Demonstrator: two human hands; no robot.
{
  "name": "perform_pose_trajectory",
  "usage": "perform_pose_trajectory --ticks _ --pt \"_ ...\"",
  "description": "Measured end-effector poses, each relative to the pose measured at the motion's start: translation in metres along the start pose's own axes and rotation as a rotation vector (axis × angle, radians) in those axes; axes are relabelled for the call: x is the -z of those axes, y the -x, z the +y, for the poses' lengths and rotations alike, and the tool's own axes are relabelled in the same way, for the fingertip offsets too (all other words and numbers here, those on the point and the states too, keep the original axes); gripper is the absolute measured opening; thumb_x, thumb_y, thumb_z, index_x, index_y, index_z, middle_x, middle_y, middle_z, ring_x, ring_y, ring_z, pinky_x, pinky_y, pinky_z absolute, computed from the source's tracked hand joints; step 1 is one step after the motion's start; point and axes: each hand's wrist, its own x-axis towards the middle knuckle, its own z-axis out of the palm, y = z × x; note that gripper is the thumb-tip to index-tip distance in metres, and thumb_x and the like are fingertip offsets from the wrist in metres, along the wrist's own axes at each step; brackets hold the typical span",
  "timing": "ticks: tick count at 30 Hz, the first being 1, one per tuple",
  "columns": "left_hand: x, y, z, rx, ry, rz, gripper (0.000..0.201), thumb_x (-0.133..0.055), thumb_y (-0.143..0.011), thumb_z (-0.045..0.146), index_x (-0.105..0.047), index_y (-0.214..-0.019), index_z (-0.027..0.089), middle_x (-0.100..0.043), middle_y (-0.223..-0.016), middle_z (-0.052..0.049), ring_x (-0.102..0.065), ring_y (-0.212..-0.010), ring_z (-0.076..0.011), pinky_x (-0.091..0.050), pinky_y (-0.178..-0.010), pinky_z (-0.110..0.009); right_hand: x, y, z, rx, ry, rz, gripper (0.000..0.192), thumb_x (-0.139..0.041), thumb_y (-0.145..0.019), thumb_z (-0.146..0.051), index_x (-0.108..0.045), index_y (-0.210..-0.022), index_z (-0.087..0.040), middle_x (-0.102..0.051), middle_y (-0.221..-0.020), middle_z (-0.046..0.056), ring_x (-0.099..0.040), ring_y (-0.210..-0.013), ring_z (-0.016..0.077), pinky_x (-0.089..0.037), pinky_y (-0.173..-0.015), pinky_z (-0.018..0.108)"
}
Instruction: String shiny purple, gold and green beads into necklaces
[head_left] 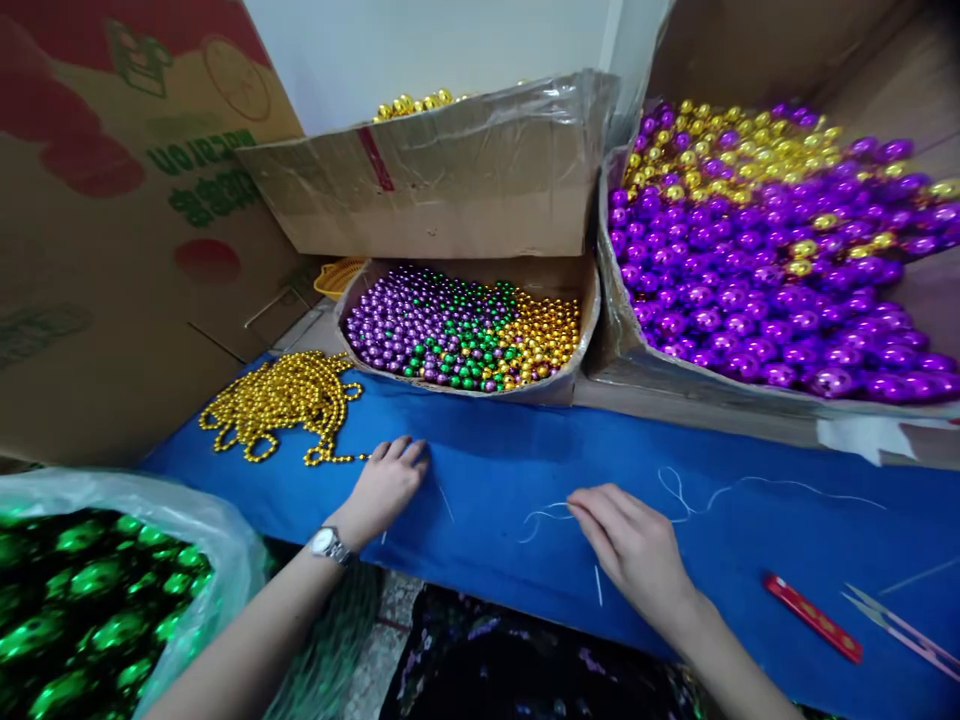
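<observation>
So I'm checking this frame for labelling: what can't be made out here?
- Left hand fingertips: curled down on the blue cloth; a grip can't be told.
- Right hand: whether it pinches the white thread is hidden.
- Scissors: cut off by the right edge.
- Upper box: its wall hides most gold beads.

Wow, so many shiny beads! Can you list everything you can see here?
Small box: one, cardboard, centre; purple, green and gold beads inside.
Big box: one, right; purple and gold beads.
Top box: one, plastic-lined, behind the small box; gold beads peeking out.
Bead string: one pile, gold, left on the cloth.
Bag: one, clear, bottom left; green beads.
Cloth: one, blue, covers the table.
Thread: white, loose, on the cloth.
Red tool: one, right.
Snips: one, far right.
Watch: one, silver, left wrist.
Left hand: on the cloth.
Right hand: touching the thread.
</observation>
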Motion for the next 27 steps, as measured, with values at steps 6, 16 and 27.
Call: perform_pose_trajectory --ticks 6,16,27 --pt "-0.012 0.011 -0.002 0.001 0.100 0.025 0.019 -0.047 -0.084 0.006 -0.062 -0.086 0.016 -0.064 -0.102 -0.014 -0.054 -0.099 -0.0274 -0.039 -0.087 -0.042 0.001 0.002 0.002 0.010 0.018 0.005 0.015 -0.047 -0.095 -0.021 -0.061 -0.099 -0.020 -0.065 -0.089 0.004 -0.061 -0.077 0.0152 -0.046 -0.070 0.026" --pt "0.038 -0.044 0.051 0.236 0.978 0.135 0.022 -0.037 -0.093 0.034 -0.050 -0.087 0.018 -0.056 -0.070 -0.001 -0.052 -0.061 -0.0122 -0.040 -0.055 -0.021 0.009 -0.009 -0.015 0.150 0.132 -0.020 0.017 -0.046 -0.094 -0.019 -0.063 -0.097 -0.022 -0.065 -0.085 0.003 -0.060 -0.075 0.0152 -0.041 -0.068 0.028" --pt "0.048 -0.077 0.148 0.282 1.960 -0.282 0.027 -0.062 -0.080 0.041 -0.050 -0.076 0.017 -0.053 -0.064 0.004 -0.032 -0.045 -0.0049 -0.022 -0.044 -0.019 0.046 -0.012 -0.006 0.152 0.376 0.028 0.021 -0.044 -0.094 -0.014 -0.062 -0.100 -0.023 -0.067 -0.088 0.003 -0.061 -0.077 0.0136 -0.037 -0.067 0.027"
